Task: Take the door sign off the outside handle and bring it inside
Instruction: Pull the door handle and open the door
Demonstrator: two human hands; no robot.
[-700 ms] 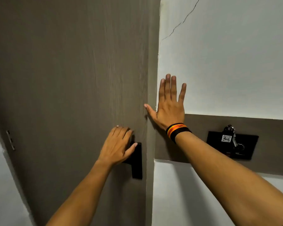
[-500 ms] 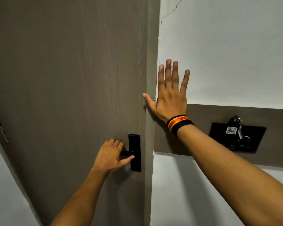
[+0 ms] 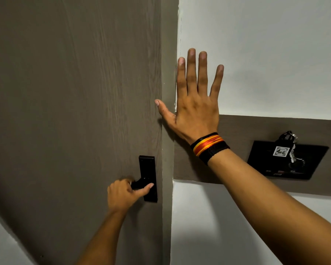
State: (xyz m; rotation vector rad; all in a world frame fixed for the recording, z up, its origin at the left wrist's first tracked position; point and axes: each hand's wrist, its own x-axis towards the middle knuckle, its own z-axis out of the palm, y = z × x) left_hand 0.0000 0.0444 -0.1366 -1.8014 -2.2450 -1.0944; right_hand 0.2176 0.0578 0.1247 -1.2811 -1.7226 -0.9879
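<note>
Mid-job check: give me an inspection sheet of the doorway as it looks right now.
Surface: brown door, shut against its frame.
Job's things: black inside handle on its black plate; door sign not in view.
Clutter: keys with tag reading 406 hanging at a black wall panel.
Grips: left hand closed on the handle; right hand flat and open on the white wall, thumb on the frame; striped wristband.
Cables: nothing seen.
Surroundings: brown wall band.

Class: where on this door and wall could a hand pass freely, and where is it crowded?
Free: door panel above the handle; white wall right of the right hand. Crowded: left hand at the lock plate; key holder.
</note>
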